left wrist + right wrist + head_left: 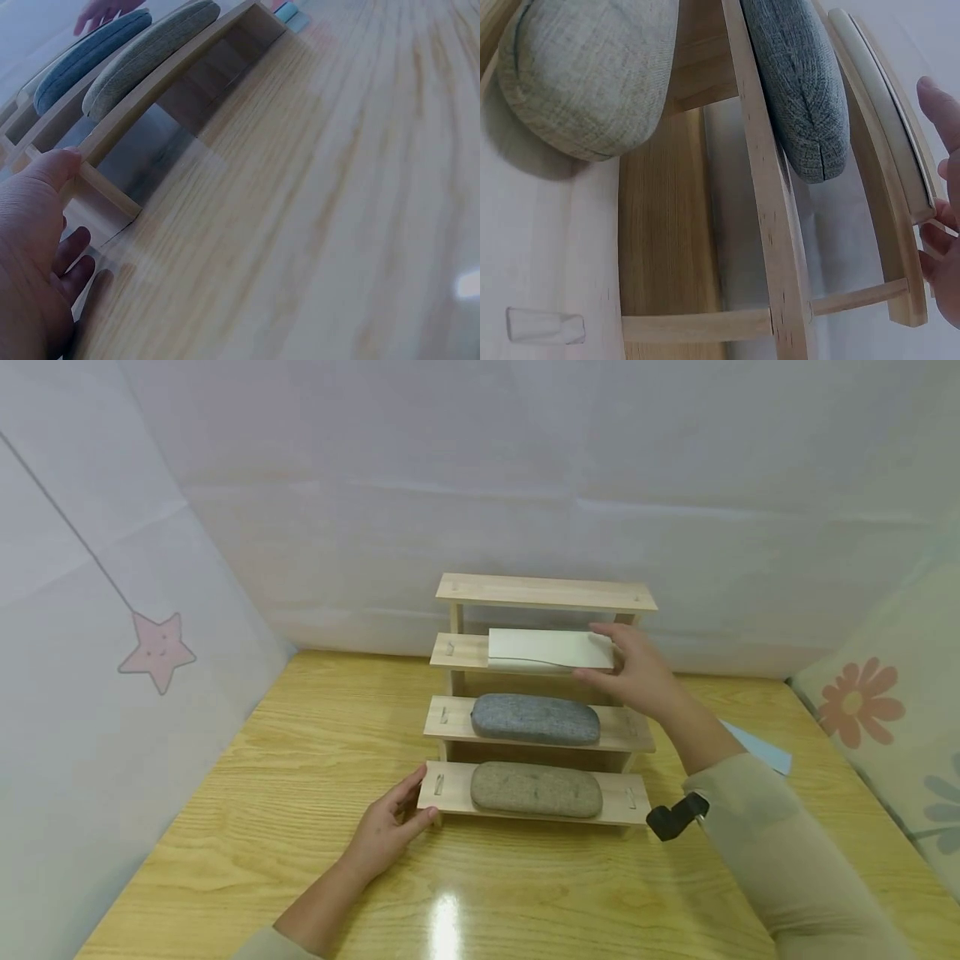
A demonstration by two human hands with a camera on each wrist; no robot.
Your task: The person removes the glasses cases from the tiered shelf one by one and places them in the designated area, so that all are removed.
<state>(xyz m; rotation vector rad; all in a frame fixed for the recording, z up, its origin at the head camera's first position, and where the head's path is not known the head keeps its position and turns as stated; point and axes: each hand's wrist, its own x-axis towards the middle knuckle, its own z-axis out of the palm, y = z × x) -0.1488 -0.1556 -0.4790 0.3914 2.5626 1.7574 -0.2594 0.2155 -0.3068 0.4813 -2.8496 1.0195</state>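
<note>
A light wooden stepped rack (pixel 540 592) stands on the table. On its shelves lie a white glasses case (pixel 536 647), a blue-grey fabric glasses case (pixel 535 718) below it and a beige fabric glasses case (pixel 536 789) at the front. My right hand (pixel 633 668) holds the white case by its right end, thumb towards the front edge and a finger at the back edge. My left hand (pixel 386 828) grips the left end of the lowest shelf. In the left wrist view the left thumb (pixel 56 166) lies on the shelf's corner.
A light blue flat item (pixel 757 747) lies on the wood-grain table (pixel 337 718) at the right, partly behind the right forearm. White cloth walls close off the back and sides. A black mount (pixel 677 816) sticks out from the right sleeve near the lowest shelf's end.
</note>
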